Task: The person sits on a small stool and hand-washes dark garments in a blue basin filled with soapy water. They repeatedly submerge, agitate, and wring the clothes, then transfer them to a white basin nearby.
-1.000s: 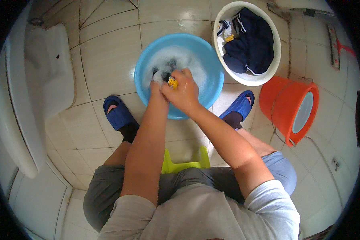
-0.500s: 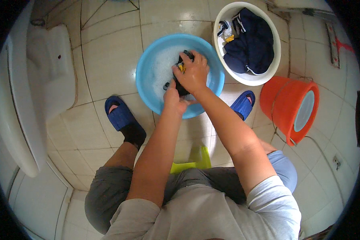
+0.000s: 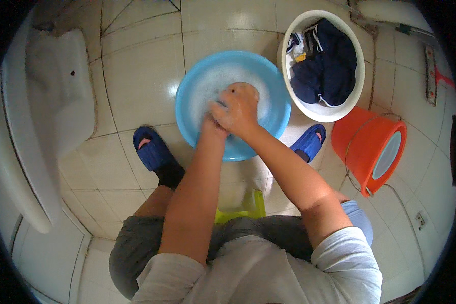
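Dark cloth, plainly visible half a second earlier, had slid mostly beneath my right hand, inside the blue basin. That hand curled over it; my left hand was tucked below — its grip I couldn't tell. Rubbing seemed the step — the next stroke likely called for a firm pinch. Right of the basin sat navy clothes.

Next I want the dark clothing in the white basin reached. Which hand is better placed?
Right, I'd judge. The right hand is nearer the white basin and its dark clothing, both off to the right. The left hand, partly hidden, would probably have to pass the right.
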`<state>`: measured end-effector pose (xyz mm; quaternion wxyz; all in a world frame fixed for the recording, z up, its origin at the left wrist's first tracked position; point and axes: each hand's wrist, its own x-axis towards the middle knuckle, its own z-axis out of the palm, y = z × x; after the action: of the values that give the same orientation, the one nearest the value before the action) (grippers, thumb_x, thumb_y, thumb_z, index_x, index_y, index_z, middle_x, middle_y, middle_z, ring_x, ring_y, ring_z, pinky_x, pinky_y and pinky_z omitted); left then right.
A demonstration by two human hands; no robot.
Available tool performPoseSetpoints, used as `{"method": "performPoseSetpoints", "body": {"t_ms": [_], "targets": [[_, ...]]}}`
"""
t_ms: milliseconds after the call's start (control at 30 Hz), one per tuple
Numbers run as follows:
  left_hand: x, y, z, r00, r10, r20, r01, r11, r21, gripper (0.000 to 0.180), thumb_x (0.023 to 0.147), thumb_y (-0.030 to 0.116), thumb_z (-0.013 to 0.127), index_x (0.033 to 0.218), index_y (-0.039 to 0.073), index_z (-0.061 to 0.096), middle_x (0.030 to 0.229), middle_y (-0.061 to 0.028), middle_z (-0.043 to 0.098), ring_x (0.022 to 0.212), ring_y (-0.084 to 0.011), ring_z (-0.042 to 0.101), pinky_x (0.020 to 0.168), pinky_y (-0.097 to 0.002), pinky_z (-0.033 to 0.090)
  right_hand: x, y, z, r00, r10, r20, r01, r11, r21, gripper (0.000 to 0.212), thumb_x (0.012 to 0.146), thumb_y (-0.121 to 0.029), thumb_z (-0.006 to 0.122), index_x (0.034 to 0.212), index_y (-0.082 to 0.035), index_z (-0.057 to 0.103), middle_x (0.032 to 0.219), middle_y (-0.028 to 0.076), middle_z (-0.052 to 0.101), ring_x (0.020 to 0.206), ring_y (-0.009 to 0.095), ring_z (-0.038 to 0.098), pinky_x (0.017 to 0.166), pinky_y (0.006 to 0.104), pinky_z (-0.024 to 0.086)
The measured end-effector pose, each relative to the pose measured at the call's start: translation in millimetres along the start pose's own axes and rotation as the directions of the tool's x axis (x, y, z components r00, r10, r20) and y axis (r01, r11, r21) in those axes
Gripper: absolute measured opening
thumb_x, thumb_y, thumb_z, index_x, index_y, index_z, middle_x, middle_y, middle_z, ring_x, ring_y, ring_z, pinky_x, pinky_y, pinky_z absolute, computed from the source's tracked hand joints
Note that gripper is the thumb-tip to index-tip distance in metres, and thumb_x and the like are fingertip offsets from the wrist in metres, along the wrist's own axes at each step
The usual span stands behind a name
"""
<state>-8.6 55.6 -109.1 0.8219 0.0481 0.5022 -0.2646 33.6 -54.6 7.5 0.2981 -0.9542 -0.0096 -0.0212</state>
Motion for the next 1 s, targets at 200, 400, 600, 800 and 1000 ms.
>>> {"method": "performPoseSetpoints", "body": {"t_ms": [200,400,600,800,1000], "targets": [[-12.0,-11.4,11.4,0.993,0.088,-0.072,-0.081,0.992,0.100,0.043,0.120,0.026,0.040,0.157,0.011,0.054,0.149,-0.0132,0.064,0.131,-0.0317,0.065,0.116,-0.0538,0.056,7.9,29.7,25.1,0.940,0.170,0.295,-0.113,0.973,-0.203,0.044,0.091,-0.043,0.079,0.123,-0.013,0.083,0.118,0.021,0.077,0.121,0.047,0.068,0.110,0.0602,0.049],[-21.0,-11.4,36.8,0.986,0.108,-0.125,-0.099,0.992,0.078,0.045,0.118,0.024,0.039,0.159,0.011,0.054,0.151,-0.0146,0.064,0.137,-0.0338,0.063,0.120,-0.0555,0.053,64.6,16.9,26.5,0.724,0.357,0.590,-0.345,0.928,-0.138,0.049,0.090,-0.047,0.078,0.130,-0.018,0.080,0.120,0.020,0.078,0.122,0.042,0.072,0.117,0.0619,0.046],[-34.5,-8.8,35.1,0.998,0.027,-0.057,-0.019,0.992,0.127,0.048,0.118,0.024,0.033,0.160,0.010,0.052,0.154,-0.0166,0.060,0.143,-0.0354,0.060,0.123,-0.0605,0.049,-9.8,16.2,-5.9,0.987,-0.159,-0.018,0.154,0.977,-0.144,0.032,0.087,-0.043,0.079,0.109,-0.022,0.088,0.103,0.014,0.080,0.115,0.037,0.072,0.113,0.0613,0.043],[-29.7,-12.1,44.3,0.965,0.124,-0.229,-0.087,0.983,0.165,0.046,0.118,0.019,0.035,0.160,0.010,0.049,0.158,-0.0175,0.056,0.142,-0.0364,0.059,0.123,-0.0589,0.049,68.2,18.4,25.1,0.640,0.513,0.571,-0.405,0.858,-0.316,0.040,0.097,-0.048,0.071,0.116,-0.016,0.086,0.107,0.016,0.082,0.117,0.037,0.076,0.111,0.0568,0.051],[-29.9,-1.7,28.1,1.000,0.020,0.020,-0.020,0.999,-0.031,0.044,0.119,0.020,0.034,0.158,0.009,0.051,0.158,-0.0157,0.056,0.143,-0.0356,0.057,0.115,-0.0651,0.054,12.7,10.3,-6.0,0.990,0.042,0.136,-0.051,0.997,0.062,0.043,0.094,-0.041,0.073,0.126,-0.013,0.082,0.104,0.015,0.079,0.105,0.038,0.074,0.110,0.0632,0.046]]}}
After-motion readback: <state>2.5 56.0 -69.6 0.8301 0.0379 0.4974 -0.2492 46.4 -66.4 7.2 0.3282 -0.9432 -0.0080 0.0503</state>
